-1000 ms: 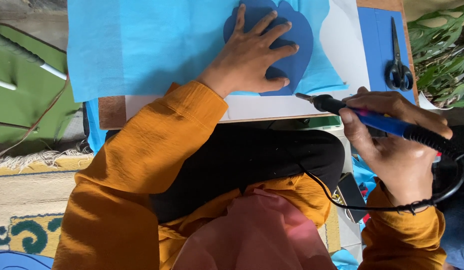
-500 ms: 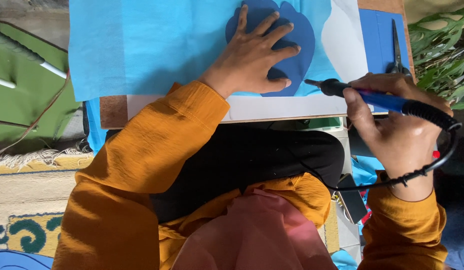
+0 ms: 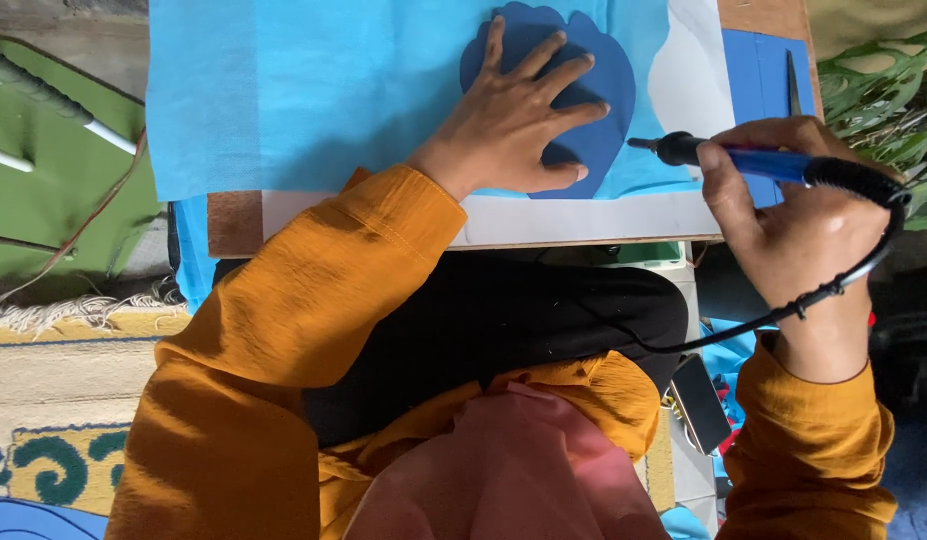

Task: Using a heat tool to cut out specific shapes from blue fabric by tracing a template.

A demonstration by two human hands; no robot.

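My left hand [image 3: 518, 115] lies flat with fingers spread on a dark blue cut-out shape [image 3: 593, 75]. The shape rests on a light blue sheet [image 3: 313, 80] spread over a wooden board [image 3: 583, 218]. My right hand [image 3: 793, 210] grips a blue-handled soldering iron [image 3: 743, 160] like a pen. Its dark tip points left and hovers just right of the dark blue shape, over the light blue sheet's edge. A black cord [image 3: 783, 312] runs from the handle's back end around my wrist.
A white curved piece [image 3: 688, 75] lies right of the dark blue shape. Scissors [image 3: 791, 80] rest on a blue panel at the board's right end. A green mat [image 3: 53, 170] and patterned rug [image 3: 53, 400] lie to the left; green leaves [image 3: 883, 90] at right.
My right hand has raised the soldering iron up onto the board, bringing its tip beside the dark blue shape. The left hand stays pressed on the shape.
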